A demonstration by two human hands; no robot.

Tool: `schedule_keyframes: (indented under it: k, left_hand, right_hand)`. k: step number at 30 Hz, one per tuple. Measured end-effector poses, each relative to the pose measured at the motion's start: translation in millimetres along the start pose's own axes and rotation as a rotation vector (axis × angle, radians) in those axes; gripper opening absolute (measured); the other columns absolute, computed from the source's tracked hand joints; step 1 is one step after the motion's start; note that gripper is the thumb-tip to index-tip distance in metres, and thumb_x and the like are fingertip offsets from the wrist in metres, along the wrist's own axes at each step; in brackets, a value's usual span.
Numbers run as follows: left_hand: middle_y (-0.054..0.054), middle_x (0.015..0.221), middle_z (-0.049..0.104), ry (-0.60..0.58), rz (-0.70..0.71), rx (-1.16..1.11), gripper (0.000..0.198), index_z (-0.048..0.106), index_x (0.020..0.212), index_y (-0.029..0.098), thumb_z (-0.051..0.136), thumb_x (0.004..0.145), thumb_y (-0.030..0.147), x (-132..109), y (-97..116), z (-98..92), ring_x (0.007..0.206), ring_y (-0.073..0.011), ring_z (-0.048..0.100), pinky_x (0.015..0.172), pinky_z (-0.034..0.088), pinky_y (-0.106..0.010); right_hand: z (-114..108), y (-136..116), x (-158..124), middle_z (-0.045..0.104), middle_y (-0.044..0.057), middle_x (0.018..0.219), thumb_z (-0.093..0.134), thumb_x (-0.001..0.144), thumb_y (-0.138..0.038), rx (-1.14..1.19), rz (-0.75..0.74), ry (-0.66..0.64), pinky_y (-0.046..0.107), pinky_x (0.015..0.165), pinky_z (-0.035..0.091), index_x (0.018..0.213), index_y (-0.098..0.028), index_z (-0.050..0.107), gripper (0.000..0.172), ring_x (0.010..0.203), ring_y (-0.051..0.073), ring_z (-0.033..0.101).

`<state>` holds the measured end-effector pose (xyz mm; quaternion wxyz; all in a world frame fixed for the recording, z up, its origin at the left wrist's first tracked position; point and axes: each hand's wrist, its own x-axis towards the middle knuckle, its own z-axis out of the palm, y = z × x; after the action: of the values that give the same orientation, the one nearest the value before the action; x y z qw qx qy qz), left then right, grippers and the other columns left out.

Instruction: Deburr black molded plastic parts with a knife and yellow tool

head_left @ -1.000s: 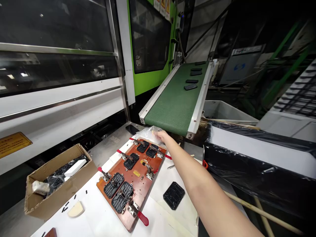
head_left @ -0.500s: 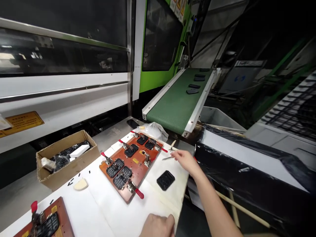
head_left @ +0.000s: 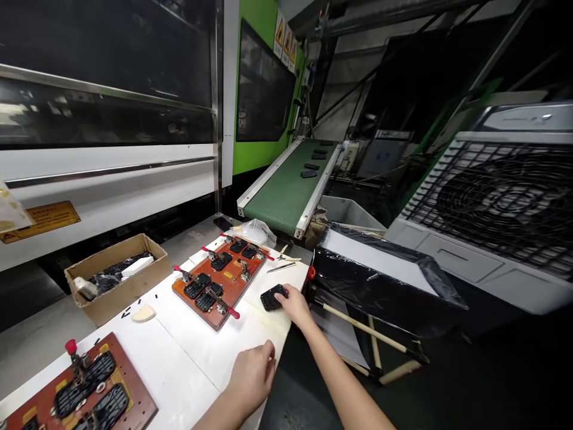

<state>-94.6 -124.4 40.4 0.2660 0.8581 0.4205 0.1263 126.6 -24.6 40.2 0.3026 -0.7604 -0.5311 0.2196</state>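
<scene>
My right hand (head_left: 294, 303) pinches the near edge of a black plastic part (head_left: 270, 297) at the table's right side. The part looks like a shallow rectangular tray with rounded corners. My left hand (head_left: 253, 373) is curled closed above the near table edge; its fingers hide whatever may be inside. Beyond the black part lies a thin, pointed metal tool (head_left: 281, 267). To the left, a reddish-brown fixture board (head_left: 237, 292) carries several black parts under red-handled toggle clamps. A second fixture board (head_left: 138, 391) sits at the lower left.
A cardboard box (head_left: 94, 304) of black pieces stands left, near a cream-coloured block (head_left: 144, 313) and small black strips. Behind the table, a green conveyor belt (head_left: 280, 200) bears several black parts. A black-wrapped box (head_left: 344, 275) and a large fan unit (head_left: 447, 257) are at right.
My right hand has moved from beside the thin metal tool to the black part and taken hold of its edge. My left hand has come further into view. The camera view has swung right.
</scene>
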Motion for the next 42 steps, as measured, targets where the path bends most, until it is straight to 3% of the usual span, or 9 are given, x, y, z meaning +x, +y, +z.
schedule_keyframes:
  k: [5,10,13,19,23,26,28,32,42]
  left_hand:
    - [0.0,0.078,0.07,0.121,-0.2,-0.12,0.015,0.052,0.096,0.026,0.038,0.099,0.025,-44,-29,-16.1,0.075,-0.0187,0.067,0.066,0.04,-0.027]
    - [-0.001,0.08,0.071,0.15,-0.306,-0.163,0.014,0.059,0.088,0.023,0.046,0.094,0.022,-41,-46,-4.3,0.077,-0.0193,0.066,0.067,0.039,-0.027]
    - [0.0,0.074,0.071,0.131,-0.304,-0.192,0.015,0.064,0.085,0.023,0.05,0.091,0.021,-37,-42,-9.3,0.071,-0.0181,0.067,0.063,0.039,-0.026]
    - [0.001,0.077,0.07,0.241,-0.286,-0.17,0.022,0.063,0.091,0.025,0.042,0.096,0.022,-20,-46,-83.2,0.073,-0.016,0.065,0.066,0.041,-0.025]
    - [-0.003,0.089,0.07,0.319,-0.298,-0.056,0.02,0.06,0.091,0.023,0.042,0.097,0.022,26,-71,-137.9,0.086,-0.0195,0.065,0.074,0.042,-0.029]
    - [-0.006,0.096,0.067,0.291,-0.298,0.04,0.011,0.062,0.09,0.019,0.051,0.093,0.018,72,-90,-155.8,0.092,-0.0218,0.064,0.082,0.045,-0.033]
    - [-0.007,0.106,0.066,0.257,-0.294,0.088,0.009,0.063,0.098,0.017,0.058,0.092,0.019,100,-99,-157.3,0.099,-0.0223,0.062,0.089,0.048,-0.038]
    - [-0.01,0.127,0.059,0.209,-0.346,0.137,0.033,0.06,0.118,0.015,0.069,0.089,0.029,138,-107,-146.3,0.11,-0.0251,0.06,0.095,0.052,-0.046]
    - [-0.011,0.129,0.059,0.189,-0.434,0.1,0.04,0.06,0.123,0.016,0.07,0.09,0.035,161,-125,-113.9,0.113,-0.0263,0.061,0.096,0.053,-0.047]
  right_hand:
    - [-22,0,25,0.067,0.007,0.112,0.06,0.101,-0.037,0.234,0.037,0.097,0.036,0.079,0.06,0.12,-0.015,0.062,0.03,0.092,0.018,0.068]
    - [-12,-62,99,0.063,0.009,0.125,0.06,0.1,-0.038,0.331,0.036,0.205,0.042,0.088,0.058,0.128,-0.017,0.059,0.035,0.104,0.022,0.065]
    - [4,-97,135,0.063,0.009,0.124,0.062,0.099,-0.037,0.325,0.048,0.141,0.041,0.087,0.058,0.126,-0.017,0.06,0.034,0.103,0.022,0.066]
    - [60,-122,165,0.067,0.006,0.11,0.064,0.099,-0.033,0.189,0.058,-0.311,0.034,0.076,0.06,0.117,-0.014,0.063,0.026,0.089,0.017,0.068]
    - [84,-124,168,0.068,0.004,0.101,0.064,0.099,-0.034,-0.003,0.017,-0.514,0.029,0.069,0.06,0.112,-0.014,0.064,0.024,0.08,0.014,0.067]
    - [84,-125,171,0.068,0.004,0.102,0.063,0.099,-0.037,-0.185,-0.038,-0.552,0.032,0.072,0.059,0.11,-0.014,0.065,0.026,0.083,0.015,0.068]
    - [78,-127,175,0.068,0.005,0.105,0.063,0.099,-0.039,-0.314,-0.075,-0.544,0.035,0.078,0.059,0.109,-0.015,0.066,0.027,0.088,0.017,0.067]
    - [69,-128,178,0.069,0.006,0.108,0.062,0.099,-0.042,-0.529,-0.132,-0.534,0.04,0.087,0.057,0.109,-0.015,0.067,0.029,0.095,0.019,0.067]
    - [70,-135,177,0.067,0.008,0.116,0.062,0.099,-0.041,-0.67,-0.116,-0.509,0.044,0.093,0.055,0.112,-0.016,0.066,0.029,0.103,0.021,0.066]
